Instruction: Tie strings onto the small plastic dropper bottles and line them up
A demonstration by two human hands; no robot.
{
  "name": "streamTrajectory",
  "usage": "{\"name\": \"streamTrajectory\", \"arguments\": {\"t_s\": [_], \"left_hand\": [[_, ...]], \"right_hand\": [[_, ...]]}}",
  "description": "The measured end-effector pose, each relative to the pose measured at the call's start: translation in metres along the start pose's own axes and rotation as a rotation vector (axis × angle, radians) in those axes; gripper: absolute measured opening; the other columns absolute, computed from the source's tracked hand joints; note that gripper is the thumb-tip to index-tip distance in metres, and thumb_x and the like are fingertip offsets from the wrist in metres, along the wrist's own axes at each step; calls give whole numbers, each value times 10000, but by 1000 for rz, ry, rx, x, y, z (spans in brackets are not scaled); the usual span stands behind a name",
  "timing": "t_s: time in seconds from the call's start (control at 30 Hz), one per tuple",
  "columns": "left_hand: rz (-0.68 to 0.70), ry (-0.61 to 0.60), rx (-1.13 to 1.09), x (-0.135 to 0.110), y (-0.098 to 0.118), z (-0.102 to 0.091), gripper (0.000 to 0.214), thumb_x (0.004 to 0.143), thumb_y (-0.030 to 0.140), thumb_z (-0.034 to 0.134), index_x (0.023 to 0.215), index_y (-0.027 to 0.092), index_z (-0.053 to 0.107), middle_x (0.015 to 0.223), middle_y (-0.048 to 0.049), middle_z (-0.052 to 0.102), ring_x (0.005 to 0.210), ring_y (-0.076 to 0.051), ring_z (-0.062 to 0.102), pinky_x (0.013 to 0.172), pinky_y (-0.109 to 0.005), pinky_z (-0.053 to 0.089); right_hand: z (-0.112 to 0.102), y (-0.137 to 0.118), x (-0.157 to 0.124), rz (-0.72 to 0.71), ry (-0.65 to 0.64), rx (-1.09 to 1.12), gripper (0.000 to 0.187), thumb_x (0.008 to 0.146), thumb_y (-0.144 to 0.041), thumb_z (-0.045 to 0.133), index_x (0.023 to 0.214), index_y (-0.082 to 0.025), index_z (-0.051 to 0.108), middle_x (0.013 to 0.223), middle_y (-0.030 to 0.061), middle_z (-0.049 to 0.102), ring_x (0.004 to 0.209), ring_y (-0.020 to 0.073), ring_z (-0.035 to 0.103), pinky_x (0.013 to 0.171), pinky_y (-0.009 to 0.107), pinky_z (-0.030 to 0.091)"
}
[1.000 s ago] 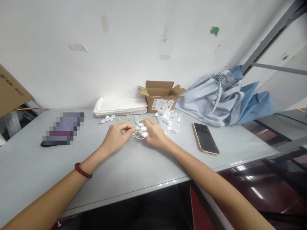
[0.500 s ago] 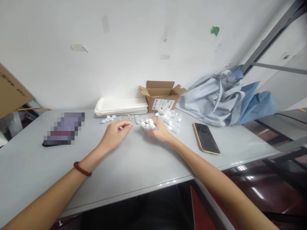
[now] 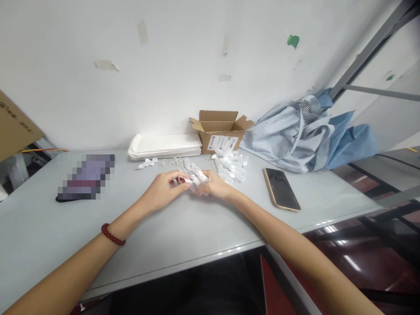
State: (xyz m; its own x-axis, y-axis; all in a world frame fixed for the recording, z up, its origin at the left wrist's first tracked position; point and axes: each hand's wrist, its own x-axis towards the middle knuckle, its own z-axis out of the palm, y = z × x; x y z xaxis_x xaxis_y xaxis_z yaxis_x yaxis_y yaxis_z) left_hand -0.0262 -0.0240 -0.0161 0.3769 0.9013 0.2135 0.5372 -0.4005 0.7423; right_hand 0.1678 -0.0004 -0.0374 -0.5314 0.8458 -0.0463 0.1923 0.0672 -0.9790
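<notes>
In the middle of the table, my right hand [image 3: 215, 183] is closed around a bundle of white and clear plastic pieces [image 3: 197, 176], whose exact kind I cannot make out. From the left, my left hand [image 3: 169, 188] meets the bundle. Its thumb and fingers pinch a thin white strand [image 3: 180, 176], which curves in a small loop at the fingertips. Behind the right hand lies a heap of similar clear and white pieces [image 3: 231, 168]. Several short thin whitish strips [image 3: 176, 161] and small white round pieces [image 3: 148, 163] lie beyond the left hand.
An open cardboard box [image 3: 219, 131] stands against the wall beside a stack of white flat packets [image 3: 164, 146]. Light blue cloth [image 3: 288, 135] is heaped at the back right. A phone [image 3: 281, 189] lies at right, a pixelated dark device [image 3: 87, 177] at left, on the grey table [image 3: 170, 245].
My left hand has moved right, up to the bundle, bringing the strand's end with it. The bundle has turned and dropped slightly in my right hand.
</notes>
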Motion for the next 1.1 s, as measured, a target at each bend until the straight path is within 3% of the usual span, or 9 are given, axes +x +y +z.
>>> {"name": "streamTrajectory", "arguments": {"t_s": [0.33,0.6,0.7,0.77,0.87,1.0,1.1], "left_hand": [[-73,36,-16,2,-4,-2,274,801,444,598,745,182,657,759,-12,653,681,-160,520,638,-282,405],[-162,111,-22,4,-8,9,405,804,468,549,534,193,425,509,44,394,513,-115,379,504,-254,288],[-141,103,-21,3,-9,9,349,815,471,543,615,187,521,574,30,501,545,-125,441,534,-257,352],[-100,70,-21,3,-11,7,289,807,464,569,801,182,630,739,-5,628,637,-152,527,605,-276,420],[-70,9,-24,3,-12,6,332,828,445,558,1010,190,669,930,-45,690,761,-188,592,684,-300,456],[-68,21,16,2,-9,8,297,842,430,544,961,199,688,893,-28,704,720,-178,586,667,-289,449],[-90,65,88,2,-7,10,309,845,452,530,781,183,670,741,-13,672,632,-162,536,607,-278,418]], "right_hand": [[7,-8,-2,-29,110,-69,131,566,-150,585,673,-176,516,563,-67,469,510,73,392,481,211,307],[9,-6,-2,-75,174,-274,200,573,-192,603,752,-175,514,648,-43,493,573,96,416,502,215,289],[5,-2,0,-52,169,-286,185,578,-201,604,727,-180,497,627,-48,480,561,94,410,501,216,286],[2,1,2,-47,166,-268,183,580,-205,604,725,-180,497,623,-51,475,559,92,403,505,217,289],[-1,5,4,-50,156,-257,196,581,-206,605,756,-176,521,638,-47,496,570,96,415,515,217,300],[0,5,3,-57,153,-291,206,580,-204,607,768,-173,529,662,-40,515,593,102,432,529,218,312],[3,1,2,-77,156,-331,189,578,-211,604,738,-177,509,653,-41,499,591,102,425,516,214,298]]}}
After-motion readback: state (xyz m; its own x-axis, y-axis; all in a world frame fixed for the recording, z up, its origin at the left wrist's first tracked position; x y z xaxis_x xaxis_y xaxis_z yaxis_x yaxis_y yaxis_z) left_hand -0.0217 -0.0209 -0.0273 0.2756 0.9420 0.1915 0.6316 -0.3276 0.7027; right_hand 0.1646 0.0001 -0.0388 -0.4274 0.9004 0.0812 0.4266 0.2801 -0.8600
